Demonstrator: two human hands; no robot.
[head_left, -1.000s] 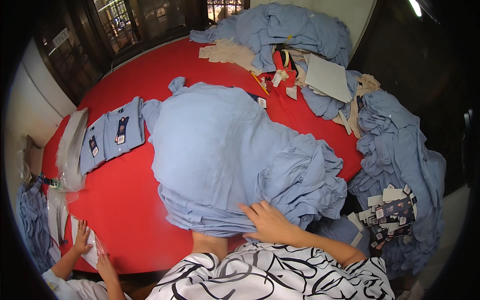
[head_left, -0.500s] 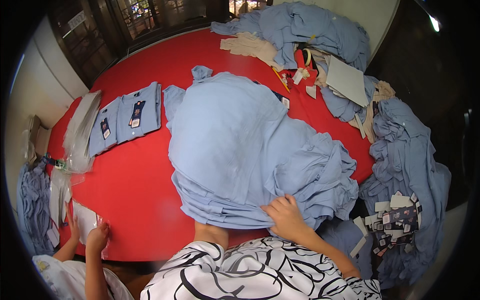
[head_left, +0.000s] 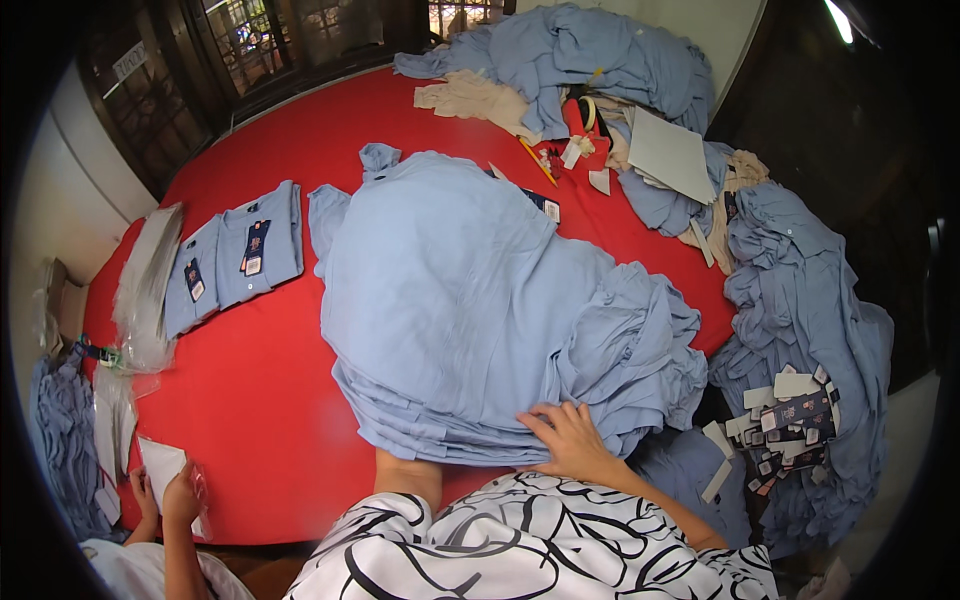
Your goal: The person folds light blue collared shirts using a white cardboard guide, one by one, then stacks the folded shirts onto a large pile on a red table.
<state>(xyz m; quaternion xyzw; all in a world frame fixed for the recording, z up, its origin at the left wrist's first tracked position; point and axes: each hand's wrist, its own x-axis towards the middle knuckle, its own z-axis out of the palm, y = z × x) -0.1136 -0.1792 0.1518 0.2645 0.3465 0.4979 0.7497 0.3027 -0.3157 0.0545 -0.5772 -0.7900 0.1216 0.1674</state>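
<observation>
A heap of light blue shirts [head_left: 450,290] is spread in front of me, its layered hem hanging toward my body. My left hand [head_left: 408,474] reaches in under the near hem. Only the wrist shows, and the fabric hides the fingers. On top of the hem, to the right, rests my right hand [head_left: 572,438], its fingers apart and laid flat on the cloth. Bunched shirt fabric [head_left: 640,340] lies just beyond that hand.
Folded shirts with tags [head_left: 235,250] lie at the left beside clear plastic bags [head_left: 148,290]. A co-worker's hands [head_left: 170,495] hold a white piece in plastic at lower left. White cards [head_left: 672,158], more shirts [head_left: 590,55] and loose tags [head_left: 795,425] edge the red table [head_left: 260,430].
My right hand has gone from gripping the hem edge to lying spread on the cloth. The co-worker's hands have shifted with the white piece. The whole view has tilted slightly.
</observation>
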